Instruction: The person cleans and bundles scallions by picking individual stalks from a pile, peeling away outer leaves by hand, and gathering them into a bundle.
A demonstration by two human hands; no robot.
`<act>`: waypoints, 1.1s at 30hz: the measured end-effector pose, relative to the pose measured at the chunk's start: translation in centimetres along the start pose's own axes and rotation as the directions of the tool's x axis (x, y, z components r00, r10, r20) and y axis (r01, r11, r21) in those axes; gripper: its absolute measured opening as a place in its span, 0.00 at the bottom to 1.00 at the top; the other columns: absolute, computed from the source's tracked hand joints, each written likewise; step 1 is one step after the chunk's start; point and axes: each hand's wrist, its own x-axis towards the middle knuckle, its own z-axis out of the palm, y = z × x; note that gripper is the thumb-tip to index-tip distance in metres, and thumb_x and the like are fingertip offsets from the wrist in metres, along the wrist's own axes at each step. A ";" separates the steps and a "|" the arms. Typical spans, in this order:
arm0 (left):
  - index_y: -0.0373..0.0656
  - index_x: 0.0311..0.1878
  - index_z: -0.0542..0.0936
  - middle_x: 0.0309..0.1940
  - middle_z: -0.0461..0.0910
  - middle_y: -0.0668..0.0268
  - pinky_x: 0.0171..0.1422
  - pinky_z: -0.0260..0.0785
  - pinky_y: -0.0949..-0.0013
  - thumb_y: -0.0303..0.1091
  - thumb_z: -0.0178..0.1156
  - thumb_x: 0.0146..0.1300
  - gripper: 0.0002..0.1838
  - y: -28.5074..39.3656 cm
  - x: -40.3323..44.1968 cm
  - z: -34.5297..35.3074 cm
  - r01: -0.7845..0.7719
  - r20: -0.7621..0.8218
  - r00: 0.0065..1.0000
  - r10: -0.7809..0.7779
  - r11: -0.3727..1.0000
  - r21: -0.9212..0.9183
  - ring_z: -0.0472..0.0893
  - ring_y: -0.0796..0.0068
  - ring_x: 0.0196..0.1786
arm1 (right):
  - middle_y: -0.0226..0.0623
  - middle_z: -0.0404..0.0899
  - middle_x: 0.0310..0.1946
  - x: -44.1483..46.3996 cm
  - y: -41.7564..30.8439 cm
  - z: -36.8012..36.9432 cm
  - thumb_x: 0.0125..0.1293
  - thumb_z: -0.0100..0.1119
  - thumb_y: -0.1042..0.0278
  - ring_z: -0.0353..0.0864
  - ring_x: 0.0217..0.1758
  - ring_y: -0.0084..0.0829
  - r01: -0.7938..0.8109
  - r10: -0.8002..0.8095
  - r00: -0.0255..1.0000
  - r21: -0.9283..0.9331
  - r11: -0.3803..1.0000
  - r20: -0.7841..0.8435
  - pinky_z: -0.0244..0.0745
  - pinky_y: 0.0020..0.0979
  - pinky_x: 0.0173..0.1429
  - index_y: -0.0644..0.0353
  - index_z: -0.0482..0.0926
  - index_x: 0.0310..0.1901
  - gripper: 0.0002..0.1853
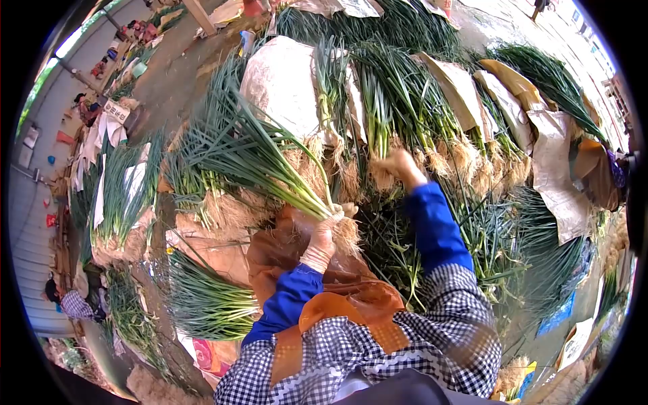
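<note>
My left hand is closed around the white lower stems of a bunch of scallions, just above their hairy roots. The long green leaves of this bunch fan out to the upper left, over other scallions. In front and to the right, my right hand is curled at the root end of scallions in the row that lies ahead of me. It is slightly blurred, and its fingertips are partly hidden among the stems and roots. An orange-brown apron covers my lap.
Pale sacking lies over part of the row. More scallions are bundled at my left, and loose leaves cover the ground before me. Another pile stands farther left. A person in checked clothing is at the far left.
</note>
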 end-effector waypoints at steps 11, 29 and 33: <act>0.43 0.36 0.74 0.30 0.75 0.70 0.40 0.73 0.75 0.18 0.61 0.52 0.10 -8.8 -3.0 -0.9 0.281 -0.297 0.924 -0.238 0.953 0.110 0.77 0.75 0.34 | 0.47 0.80 0.28 -9.6 5.2 6.4 0.59 0.59 0.49 0.80 0.33 0.36 0.082 -0.072 0.971 0.031 0.996 -0.229 0.73 0.34 0.39 0.66 0.76 0.38 0.23; 0.42 0.37 0.73 0.33 0.76 0.67 0.44 0.74 0.71 0.16 0.56 0.54 0.10 -9.3 -2.5 -1.0 0.252 -0.271 0.938 -0.217 0.962 0.104 0.78 0.71 0.38 | 0.26 0.70 0.18 -12.0 7.4 6.8 0.64 0.57 0.58 0.66 0.21 0.20 0.160 0.033 0.956 0.613 0.774 -0.291 0.63 0.26 0.26 0.59 0.74 0.29 0.13; 0.41 0.38 0.75 0.34 0.75 0.68 0.48 0.69 0.75 0.20 0.61 0.53 0.10 -10.5 -1.7 -3.7 0.293 -0.305 0.913 -0.272 0.956 0.025 0.75 0.75 0.41 | 0.24 0.74 0.34 -14.6 6.6 10.2 0.67 0.54 0.65 0.70 0.36 0.17 0.203 -0.153 0.979 0.674 0.711 -0.134 0.68 0.20 0.40 0.62 0.74 0.45 0.11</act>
